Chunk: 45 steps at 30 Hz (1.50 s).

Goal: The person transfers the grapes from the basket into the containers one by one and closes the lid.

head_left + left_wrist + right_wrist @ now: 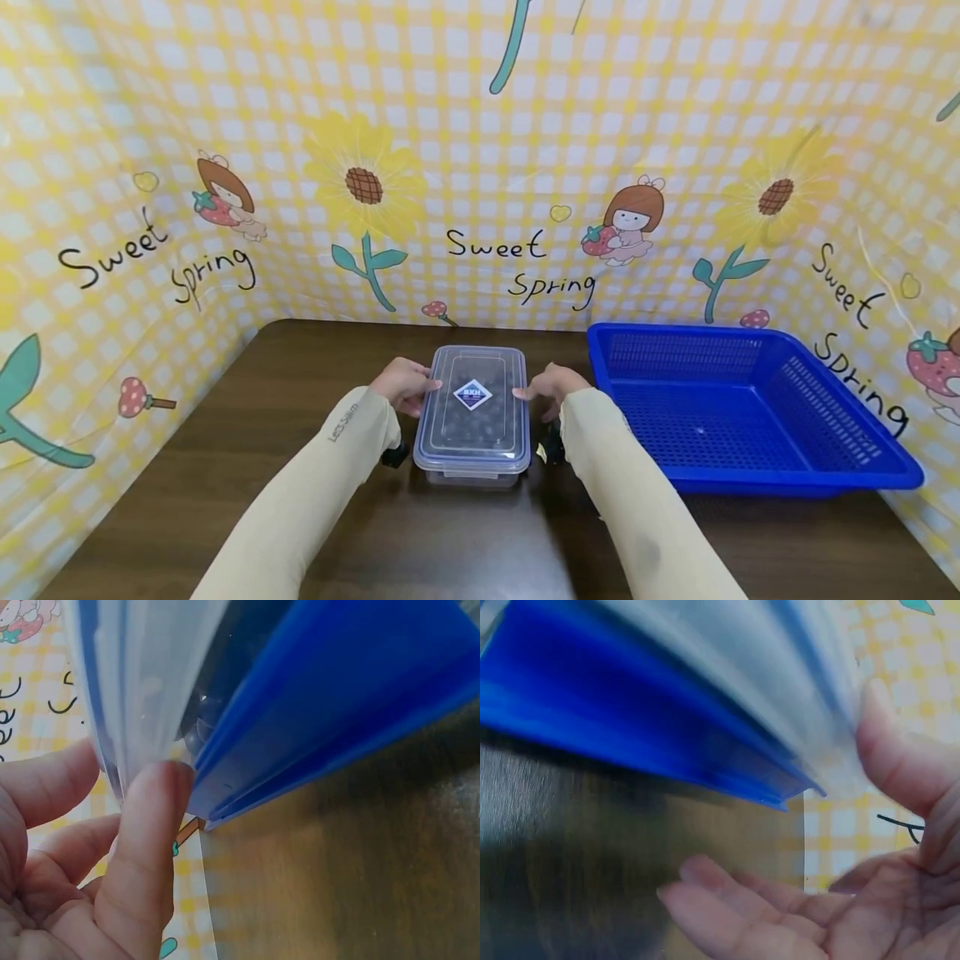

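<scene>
A clear rectangular food container [474, 425] with a blue-edged lid and a diamond label stands in the middle of the dark wooden table [337, 508]. Dark round things show faintly through the lid. My left hand [406, 384] is at its left side, thumb on the lid's edge; in the left wrist view thumb and forefinger pinch the clear side. At the right side my right hand [553, 387] touches the lid's edge with its thumb. The right wrist view shows its other fingers [727, 907] loosely extended, apart from the container.
A blue perforated plastic basket [750, 479] stands to the right of the container, close to my right forearm. A yellow checked cloth [480, 125] with flowers and lettering hangs behind the table and on both sides.
</scene>
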Motion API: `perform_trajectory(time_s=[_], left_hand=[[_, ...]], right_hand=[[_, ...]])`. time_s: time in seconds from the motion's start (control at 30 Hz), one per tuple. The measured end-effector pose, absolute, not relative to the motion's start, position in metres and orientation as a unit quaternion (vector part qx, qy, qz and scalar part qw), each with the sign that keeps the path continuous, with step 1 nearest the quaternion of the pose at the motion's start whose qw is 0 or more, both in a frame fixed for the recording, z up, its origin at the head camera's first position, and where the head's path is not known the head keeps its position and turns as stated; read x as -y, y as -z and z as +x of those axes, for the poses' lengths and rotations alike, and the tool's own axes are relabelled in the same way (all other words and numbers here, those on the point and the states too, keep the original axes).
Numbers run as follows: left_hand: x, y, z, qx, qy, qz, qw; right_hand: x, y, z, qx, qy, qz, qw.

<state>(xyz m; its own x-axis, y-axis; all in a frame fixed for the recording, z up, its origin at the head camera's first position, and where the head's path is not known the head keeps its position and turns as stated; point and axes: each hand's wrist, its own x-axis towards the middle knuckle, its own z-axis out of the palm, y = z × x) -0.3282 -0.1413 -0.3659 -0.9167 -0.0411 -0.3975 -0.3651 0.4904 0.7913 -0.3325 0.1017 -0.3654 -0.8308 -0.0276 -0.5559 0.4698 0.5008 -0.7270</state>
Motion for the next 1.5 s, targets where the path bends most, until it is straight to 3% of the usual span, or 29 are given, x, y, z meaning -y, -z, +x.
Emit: perform_trajectory(time_s=[0.23,0.5,0.73,1.17,1.5], left_hand=[[0.141,0.368,-0.326,-0.841,-0.503,-0.108,0.165],[0.141,0.368,-0.327,-0.844,-0.497,-0.105,0.173],[0.139,0.366,-0.326,-0.847,-0.489,-0.109,0.176],[0.14,0.365,-0.325,-0.849,-0.484,-0.113,0.177],[0.137,0.364,-0.324,-0.853,-0.48,-0.108,0.175]], right_hand=[[-0.102,0.376,-0.335,-0.756,0.561,0.172,0.291],[-0.098,0.375,-0.334,-0.759,0.539,0.113,0.347],[-0.096,0.372,-0.332,-0.776,0.528,0.119,0.325],[-0.086,0.366,-0.327,-0.828,0.493,0.134,0.231],[-0.084,0.361,-0.326,-0.87,0.434,0.113,0.203]])
